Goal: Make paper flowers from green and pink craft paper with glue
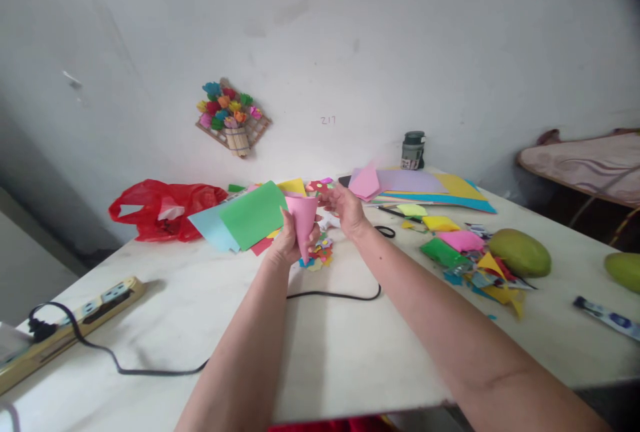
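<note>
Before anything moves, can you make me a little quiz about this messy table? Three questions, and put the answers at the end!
1. Which hand is holding the pink cone?
2. True or false: the cone's tip points upward.
3. What colour is the plastic bag?
A) blue
B) red
C) green

Key:
1. The left hand.
2. False; the tip points down, and the wide end is up.
3. B, red.
</note>
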`<state>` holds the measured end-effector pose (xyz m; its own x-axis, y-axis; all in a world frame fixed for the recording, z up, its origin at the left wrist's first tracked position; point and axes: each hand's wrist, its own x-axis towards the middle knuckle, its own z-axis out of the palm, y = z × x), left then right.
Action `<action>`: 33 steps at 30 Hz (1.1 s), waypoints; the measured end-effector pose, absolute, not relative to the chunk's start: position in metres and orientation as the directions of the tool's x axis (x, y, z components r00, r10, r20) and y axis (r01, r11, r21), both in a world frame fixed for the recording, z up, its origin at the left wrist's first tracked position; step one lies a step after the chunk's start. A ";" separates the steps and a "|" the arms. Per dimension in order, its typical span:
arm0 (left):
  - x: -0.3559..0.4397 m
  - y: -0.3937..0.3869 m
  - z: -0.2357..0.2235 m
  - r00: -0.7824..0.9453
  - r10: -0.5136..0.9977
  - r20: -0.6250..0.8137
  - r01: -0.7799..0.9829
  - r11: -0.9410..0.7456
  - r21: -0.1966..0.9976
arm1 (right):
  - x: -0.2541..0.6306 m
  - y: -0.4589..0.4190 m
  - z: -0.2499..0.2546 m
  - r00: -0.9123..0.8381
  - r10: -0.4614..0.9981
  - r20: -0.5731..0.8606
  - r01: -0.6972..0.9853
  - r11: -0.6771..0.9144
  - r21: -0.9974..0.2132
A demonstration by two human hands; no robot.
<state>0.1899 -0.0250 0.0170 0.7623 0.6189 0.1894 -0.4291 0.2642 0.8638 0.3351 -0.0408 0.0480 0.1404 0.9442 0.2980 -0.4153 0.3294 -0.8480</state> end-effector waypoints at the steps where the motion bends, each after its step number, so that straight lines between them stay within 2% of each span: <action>1: 0.189 -0.026 0.018 0.775 0.605 0.186 -0.437 0.299 0.848 | 0.335 -0.041 0.048 0.128 0.946 0.298 -0.423 0.324 -0.846; 6: 0.188 -0.027 0.023 0.818 0.544 0.184 -0.444 0.396 0.804 | 0.339 -0.036 0.043 0.138 0.954 0.266 -0.492 0.299 -0.818; 10: 0.188 -0.026 0.022 0.833 0.528 0.167 -0.419 0.404 0.813 | 0.345 -0.027 0.038 0.395 0.905 0.161 -0.487 0.355 -0.798; 12: 0.187 -0.025 0.021 0.836 0.527 0.151 -0.405 0.407 0.819 | 0.346 -0.026 0.037 0.453 0.882 0.133 -0.465 0.360 -0.808; 14: 0.187 -0.024 0.021 0.838 0.527 0.140 -0.395 0.410 0.823 | 0.345 -0.029 0.039 0.335 0.924 0.183 -0.479 0.335 -0.811; 16: 0.187 -0.024 0.020 0.839 0.527 0.133 -0.386 0.406 0.828 | 0.342 -0.037 0.042 0.076 0.950 0.302 -0.490 0.299 -0.819; 19: 0.187 -0.024 0.017 0.842 0.525 0.120 -0.358 0.380 0.853 | 0.336 -0.050 0.046 -0.281 0.847 0.451 -0.409 0.319 -0.855; 21: 0.187 -0.023 0.015 0.840 0.531 0.110 -0.338 0.354 0.872 | 0.333 -0.057 0.047 -0.409 0.798 0.443 -0.330 0.324 -0.887; 23: 0.188 -0.022 0.012 0.834 0.545 0.089 -0.312 0.332 0.890 | 0.331 -0.062 0.048 -0.496 0.790 0.361 -0.233 0.279 -0.932; 25: 0.189 -0.021 0.009 0.822 0.566 0.062 -0.286 0.317 0.904 | 0.329 -0.065 0.049 -0.541 0.792 0.283 -0.148 0.241 -0.959; 27: 0.191 -0.019 0.007 0.809 0.586 0.045 -0.267 0.299 0.916 | 0.327 -0.068 0.051 -0.532 0.804 0.266 -0.112 0.245 -0.963; 33: 0.201 -0.020 0.007 0.694 0.711 0.112 -0.335 0.181 0.925 | 0.319 -0.065 0.051 -0.346 0.886 0.308 -0.085 0.298 -0.951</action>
